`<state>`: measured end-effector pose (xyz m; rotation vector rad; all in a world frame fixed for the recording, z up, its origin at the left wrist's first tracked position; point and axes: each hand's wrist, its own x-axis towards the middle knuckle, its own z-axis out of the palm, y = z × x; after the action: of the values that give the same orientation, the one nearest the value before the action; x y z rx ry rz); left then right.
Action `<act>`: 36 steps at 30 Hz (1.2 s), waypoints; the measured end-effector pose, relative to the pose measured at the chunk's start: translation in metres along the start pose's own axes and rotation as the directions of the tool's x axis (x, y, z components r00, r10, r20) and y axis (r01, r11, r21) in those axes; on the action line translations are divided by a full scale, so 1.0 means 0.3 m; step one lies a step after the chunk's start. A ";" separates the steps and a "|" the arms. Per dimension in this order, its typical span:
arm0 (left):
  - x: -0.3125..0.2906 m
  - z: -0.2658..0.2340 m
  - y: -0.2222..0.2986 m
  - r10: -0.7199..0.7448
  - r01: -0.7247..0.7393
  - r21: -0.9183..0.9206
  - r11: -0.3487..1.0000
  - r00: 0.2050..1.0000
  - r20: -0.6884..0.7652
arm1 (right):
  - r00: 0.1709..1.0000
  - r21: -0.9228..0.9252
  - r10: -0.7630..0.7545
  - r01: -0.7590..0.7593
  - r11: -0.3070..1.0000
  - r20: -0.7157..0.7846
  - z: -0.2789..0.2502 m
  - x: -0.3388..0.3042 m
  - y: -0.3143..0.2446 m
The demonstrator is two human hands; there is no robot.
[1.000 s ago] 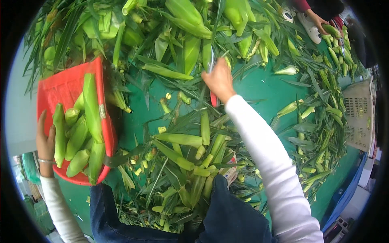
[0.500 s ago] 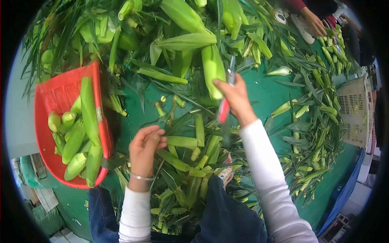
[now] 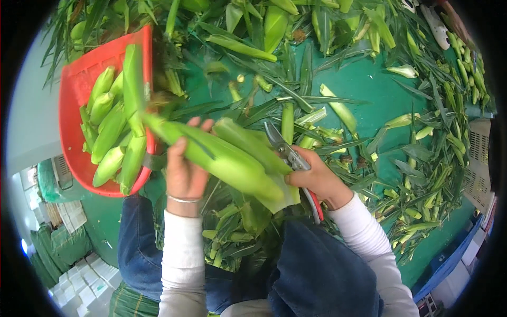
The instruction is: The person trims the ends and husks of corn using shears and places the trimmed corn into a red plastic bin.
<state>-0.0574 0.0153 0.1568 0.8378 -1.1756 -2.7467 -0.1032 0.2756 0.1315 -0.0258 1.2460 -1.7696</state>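
An ear of corn (image 3: pixel 232 164) in its green husk slants across in front of me, a little blurred. My left hand (image 3: pixel 185 169) has its thumb on the near side of the ear, with fingers showing behind it. Against the husk's right end, my right hand (image 3: pixel 319 182) pinches the leaf edge while holding pruning shears (image 3: pixel 290 153) with a red handle. The shears' blades point up and away from me, and I cannot tell whether they are fully closed. A red scoop-shaped bin (image 3: pixel 71 153) with several husked ears (image 3: pixel 111 132) stands at my left.
Unpeeled corn and long leaves (image 3: pixel 274 26) are heaped at the far side. Cut stalks and leaves (image 3: pixel 417 153) litter the green floor (image 3: pixel 380 105) on the right. A pale perforated crate (image 3: pixel 478 156) stands at the right edge. Trimmings lie between my legs.
My right hand has come nearer with the shears, bringing an ear from the far heap to my left hand, which now takes hold. The view has shifted, so the bin appears higher.
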 end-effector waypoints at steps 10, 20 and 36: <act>-0.139 -0.022 0.199 0.327 -0.300 0.171 0.938 0.932 -0.154 | 0.976 -0.677 -0.214 0.180 0.713 0.033 0.118 -0.009 -0.048; -0.196 0.028 0.127 0.358 -0.268 0.284 0.921 0.870 -0.340 | 0.974 -0.478 -0.227 0.200 0.855 0.001 0.215 0.123 0.007; -0.143 0.048 0.136 0.013 -0.195 0.924 0.328 0.979 0.202 | 0.842 -0.732 -0.313 0.538 0.418 0.439 0.188 0.130 -0.202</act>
<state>-0.0347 0.0059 0.2127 0.4610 -2.8335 -1.7610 -0.1377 0.2105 0.1858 -1.2089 1.9184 -1.2955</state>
